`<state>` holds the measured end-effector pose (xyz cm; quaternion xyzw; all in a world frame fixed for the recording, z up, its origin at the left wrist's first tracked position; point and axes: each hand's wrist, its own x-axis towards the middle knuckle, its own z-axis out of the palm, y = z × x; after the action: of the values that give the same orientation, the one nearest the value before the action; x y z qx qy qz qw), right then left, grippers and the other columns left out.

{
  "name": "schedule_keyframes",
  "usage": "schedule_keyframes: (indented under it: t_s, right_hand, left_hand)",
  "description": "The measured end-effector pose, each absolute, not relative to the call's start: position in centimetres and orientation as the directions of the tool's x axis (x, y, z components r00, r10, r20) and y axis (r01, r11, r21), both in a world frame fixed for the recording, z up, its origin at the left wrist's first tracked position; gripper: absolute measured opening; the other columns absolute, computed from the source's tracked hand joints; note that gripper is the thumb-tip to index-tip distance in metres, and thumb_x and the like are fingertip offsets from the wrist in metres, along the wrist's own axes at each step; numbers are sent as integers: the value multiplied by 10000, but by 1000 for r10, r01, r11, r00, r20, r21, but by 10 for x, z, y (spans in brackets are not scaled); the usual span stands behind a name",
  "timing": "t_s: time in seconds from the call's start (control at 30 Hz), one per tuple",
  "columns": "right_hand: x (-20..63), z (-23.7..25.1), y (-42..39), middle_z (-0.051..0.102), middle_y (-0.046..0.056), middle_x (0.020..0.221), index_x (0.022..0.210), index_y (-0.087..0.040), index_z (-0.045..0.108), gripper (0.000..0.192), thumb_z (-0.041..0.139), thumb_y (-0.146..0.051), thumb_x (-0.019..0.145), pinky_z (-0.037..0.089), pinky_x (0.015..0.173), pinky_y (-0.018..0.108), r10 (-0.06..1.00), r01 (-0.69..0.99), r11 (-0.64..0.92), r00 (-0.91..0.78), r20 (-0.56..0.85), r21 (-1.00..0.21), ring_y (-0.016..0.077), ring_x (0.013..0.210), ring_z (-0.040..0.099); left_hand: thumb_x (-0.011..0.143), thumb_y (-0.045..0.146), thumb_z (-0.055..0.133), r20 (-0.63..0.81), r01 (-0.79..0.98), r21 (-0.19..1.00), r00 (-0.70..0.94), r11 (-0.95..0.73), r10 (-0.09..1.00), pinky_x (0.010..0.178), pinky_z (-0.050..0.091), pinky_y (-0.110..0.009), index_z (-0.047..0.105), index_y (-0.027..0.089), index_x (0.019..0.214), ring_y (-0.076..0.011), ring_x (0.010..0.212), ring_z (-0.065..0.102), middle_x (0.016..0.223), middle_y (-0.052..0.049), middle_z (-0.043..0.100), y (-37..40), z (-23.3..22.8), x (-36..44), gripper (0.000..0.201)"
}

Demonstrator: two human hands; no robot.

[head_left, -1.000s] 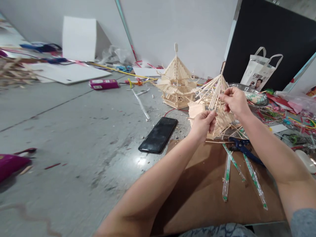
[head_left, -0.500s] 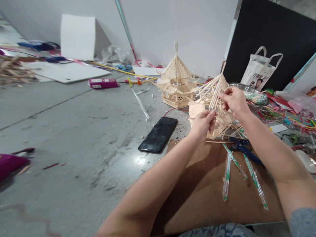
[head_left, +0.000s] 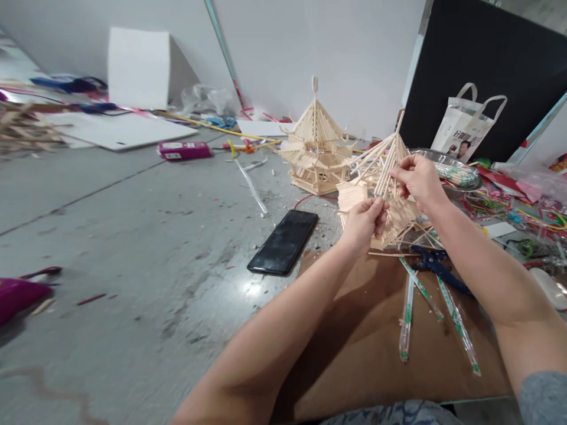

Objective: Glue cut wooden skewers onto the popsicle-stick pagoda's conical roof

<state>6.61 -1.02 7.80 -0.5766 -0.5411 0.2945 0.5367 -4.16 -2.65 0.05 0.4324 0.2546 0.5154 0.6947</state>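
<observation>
Nearest: both bare forearms reach forward over a brown cardboard sheet (head_left: 354, 348) that lies on the grey floor (head_left: 133, 236). On the cardboard lie wrapped chopsticks (head_left: 406, 316) in clear sleeves with green print, and just beyond them blue-handled scissors (head_left: 436, 265).

Left hand (head_left: 365, 224): fingers closed in a pinch on the lower edge of a stick-built roof model (head_left: 385, 189), thumb and fingertips pressed against its layered eave. Right hand (head_left: 419, 180): higher up, fingers pinched around one of the slanting sticks near the model's peak. The model sits between the two hands, at the far edge of the cardboard, its cone of sticks pointing up and a little to the right (whether its base rests on the floor is hidden by the hands).

Left of the hands, a black phone (head_left: 284, 242) lies face up on the floor, apart from the cardboard.

Further back: a finished stick pagoda (head_left: 315, 150) stands upright just behind the held model. Right of it, a white tote bag (head_left: 469, 127) leans by a black board (head_left: 487, 71). Far left, a pink box (head_left: 185, 150) and white boards (head_left: 119, 130) lie near the wall.
</observation>
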Motion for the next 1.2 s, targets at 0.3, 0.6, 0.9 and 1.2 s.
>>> schedule_keyframes:
  t_s: [0.3,0.6,0.9,1.2]
  right_hand:
    - [68,76,-8,399,-108,424,659,-217,355,269,596,-104,695,270,272,185,937,275,193,231,260,-942,53,291,397]
    - [67,78,-10,410,-107,412,650,-211,363,264,578,-74,720,278,274,186,944,253,188,219,245,-949,55,284,404]
    - [69,76,-9,435,-107,420,662,-205,377,257,574,-51,722,287,273,188,945,229,211,199,258,-950,52,280,407]
    - [67,77,-10,422,-112,411,661,-207,371,256,566,-54,730,284,273,186,946,240,201,203,252,-950,51,276,403]
  left_hand:
    - [680,406,631,104,-474,878,330,69,938,297,190,-160,528,137,708,-17,270,311,395,89,414,-24,0,-41,290]
    - [686,425,622,170,-438,899,320,-14,932,302,164,-173,538,135,677,-17,261,296,367,89,394,-22,-5,-41,303]
    - [716,424,595,165,-410,912,316,-23,934,303,179,-168,556,125,701,-12,274,307,389,85,401,-23,-4,-42,302]
    - [734,393,580,153,-414,910,314,-10,937,289,193,-167,554,120,689,-19,281,319,410,74,412,-24,-2,-43,278]
